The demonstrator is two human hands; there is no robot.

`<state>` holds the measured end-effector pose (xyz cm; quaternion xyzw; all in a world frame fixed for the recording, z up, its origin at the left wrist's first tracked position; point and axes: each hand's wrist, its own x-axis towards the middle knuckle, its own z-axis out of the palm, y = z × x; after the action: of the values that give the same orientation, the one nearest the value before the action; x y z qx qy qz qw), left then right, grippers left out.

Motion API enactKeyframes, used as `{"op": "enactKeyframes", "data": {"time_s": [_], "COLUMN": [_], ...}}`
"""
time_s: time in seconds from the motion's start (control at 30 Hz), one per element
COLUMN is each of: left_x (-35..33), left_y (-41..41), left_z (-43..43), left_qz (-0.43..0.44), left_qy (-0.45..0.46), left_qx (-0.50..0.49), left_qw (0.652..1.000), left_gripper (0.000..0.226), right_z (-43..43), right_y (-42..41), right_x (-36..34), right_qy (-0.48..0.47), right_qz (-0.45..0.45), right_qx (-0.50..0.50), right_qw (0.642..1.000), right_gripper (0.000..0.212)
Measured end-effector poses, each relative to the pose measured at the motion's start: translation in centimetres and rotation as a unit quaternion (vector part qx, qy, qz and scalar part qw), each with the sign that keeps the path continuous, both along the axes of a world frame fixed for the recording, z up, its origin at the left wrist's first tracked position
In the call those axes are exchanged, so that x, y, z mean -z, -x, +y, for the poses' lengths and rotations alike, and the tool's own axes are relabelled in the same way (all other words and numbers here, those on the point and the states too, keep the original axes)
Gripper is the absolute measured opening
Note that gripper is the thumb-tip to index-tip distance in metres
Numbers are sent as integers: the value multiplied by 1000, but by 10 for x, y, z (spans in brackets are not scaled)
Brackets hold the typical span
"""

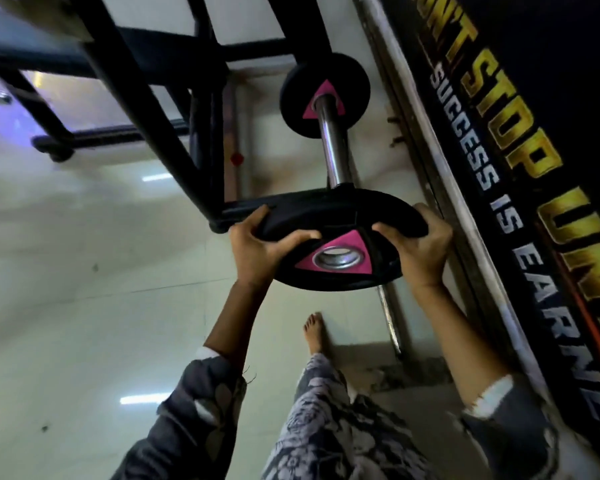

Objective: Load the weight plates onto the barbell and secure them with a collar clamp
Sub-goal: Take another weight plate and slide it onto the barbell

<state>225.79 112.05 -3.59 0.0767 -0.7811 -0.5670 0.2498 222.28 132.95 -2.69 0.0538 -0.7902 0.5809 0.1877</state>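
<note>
I hold a black weight plate with a pink triangle and a steel-ringed centre hole, tilted towards me. My left hand grips its left rim and my right hand grips its right rim. Just beyond the plate runs the chrome barbell sleeve, whose near end is hidden behind the held plate. A smaller black plate with the same pink triangle sits on that sleeve farther back. No collar clamp is in view.
A black steel rack frame stands to the left and behind the bar. To the right is a wall banner with yellow and white lettering beside a metal pole. My bare foot stands on the pale tiled floor.
</note>
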Motion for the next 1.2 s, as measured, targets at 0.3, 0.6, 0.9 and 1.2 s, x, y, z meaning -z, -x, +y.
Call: {"op": "enactKeyframes", "data": {"time_s": [0.3, 0.6, 0.9, 1.2], "left_x": [-140, -194, -247, -250], "left_y": [-184, -283, -235, -180], "left_z": [-104, -270, -400, -417], "left_qz": [79, 130, 160, 184], "left_qy": [77, 113, 133, 115], "left_qx": [-153, -229, -155, -87], "left_qw": [982, 958, 966, 972], "left_gripper": [59, 69, 60, 44], "right_z": [-114, -296, -411, -424], "right_y": [-137, -210, -199, -162], "right_x": [-135, -190, -235, -236], "right_qy": [-1, 16, 25, 27], "right_qz": [133, 202, 201, 195], "right_qx": [-98, -138, -66, -9], "right_qw": [986, 970, 977, 980], "right_gripper": [72, 68, 71, 62]}}
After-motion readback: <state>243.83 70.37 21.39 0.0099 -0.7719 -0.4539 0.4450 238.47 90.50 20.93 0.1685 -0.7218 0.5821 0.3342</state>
